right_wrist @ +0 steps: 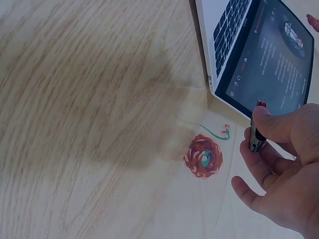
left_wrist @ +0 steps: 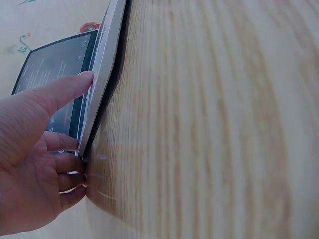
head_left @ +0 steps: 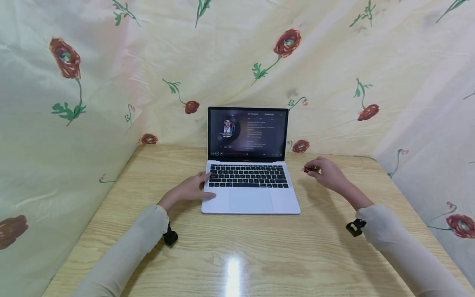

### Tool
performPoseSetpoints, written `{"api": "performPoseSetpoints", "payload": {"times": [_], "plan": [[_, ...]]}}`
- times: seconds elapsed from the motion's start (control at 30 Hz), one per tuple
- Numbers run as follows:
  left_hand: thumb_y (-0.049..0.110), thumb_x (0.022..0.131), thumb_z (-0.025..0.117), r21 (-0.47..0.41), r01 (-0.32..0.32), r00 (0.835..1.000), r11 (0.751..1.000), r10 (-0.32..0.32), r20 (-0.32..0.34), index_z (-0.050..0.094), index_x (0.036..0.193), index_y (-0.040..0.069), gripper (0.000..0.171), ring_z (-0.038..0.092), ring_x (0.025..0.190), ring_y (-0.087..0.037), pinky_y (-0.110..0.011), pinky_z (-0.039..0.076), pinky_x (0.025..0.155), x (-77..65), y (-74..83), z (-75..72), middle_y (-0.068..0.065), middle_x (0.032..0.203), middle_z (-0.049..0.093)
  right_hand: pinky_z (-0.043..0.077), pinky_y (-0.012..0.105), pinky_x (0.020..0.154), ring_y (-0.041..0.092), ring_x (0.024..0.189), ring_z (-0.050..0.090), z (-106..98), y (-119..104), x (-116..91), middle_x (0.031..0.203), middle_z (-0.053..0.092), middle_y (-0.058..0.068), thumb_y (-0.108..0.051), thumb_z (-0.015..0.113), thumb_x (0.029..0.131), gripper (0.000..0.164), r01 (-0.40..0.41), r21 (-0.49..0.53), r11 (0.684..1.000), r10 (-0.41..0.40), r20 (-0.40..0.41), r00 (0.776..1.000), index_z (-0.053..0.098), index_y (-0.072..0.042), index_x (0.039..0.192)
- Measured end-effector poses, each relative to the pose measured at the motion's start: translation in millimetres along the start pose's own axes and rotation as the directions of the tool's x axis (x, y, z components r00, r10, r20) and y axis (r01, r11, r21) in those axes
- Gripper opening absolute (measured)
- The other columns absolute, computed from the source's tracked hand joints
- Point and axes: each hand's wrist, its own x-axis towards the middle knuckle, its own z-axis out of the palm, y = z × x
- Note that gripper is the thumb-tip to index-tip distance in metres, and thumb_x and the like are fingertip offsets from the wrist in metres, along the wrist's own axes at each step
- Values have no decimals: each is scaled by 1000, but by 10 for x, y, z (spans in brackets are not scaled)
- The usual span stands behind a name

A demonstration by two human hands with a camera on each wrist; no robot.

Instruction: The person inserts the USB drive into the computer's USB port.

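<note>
A silver laptop (head_left: pixel 219 202) stands with its lid raised, a music player with lyrics on its screen (head_left: pixel 248 134). My left hand (head_left: pixel 191 187) rests at the laptop's left edge. In the left wrist view its thumb (left_wrist: pixel 70 89) lies over that edge, while other fingertips touch the laptop's side and the table. To the right of the laptop, just above the table, my right hand (head_left: pixel 328 175) pinches a small USB flash drive (right_wrist: pixel 256 132) between thumb and fingers. The drive's red and metal end points toward the laptop, apart from it. Fingers partly cover the drive.
The laptop stands on a light wood table (head_left: pixel 237 239). Behind it and at both sides hangs a pale cloth (head_left: pixel 222 53) with red flowers. Each sleeve has a small black device (head_left: pixel 170 237) at the cuff. A bright light reflects near the table's front.
</note>
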Motion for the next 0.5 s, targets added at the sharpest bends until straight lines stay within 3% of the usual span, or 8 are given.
{"api": "performPoseSetpoints", "payload": {"times": [0.5], "plan": [[51, 93, 70, 6, 6, 1000, 1000, -6, 2, 23, 162, 7, 95, 20, 155, -46, -57, 25, 125, 3, 11, -2, -28, 168, 13, 54, 45, 78, 30, 89, 64, 134, -14, 96, 98, 71, 20, 5, 70, 91, 17, -22, 25, 999, 21, 38, 999, 73, 6, 107]]}}
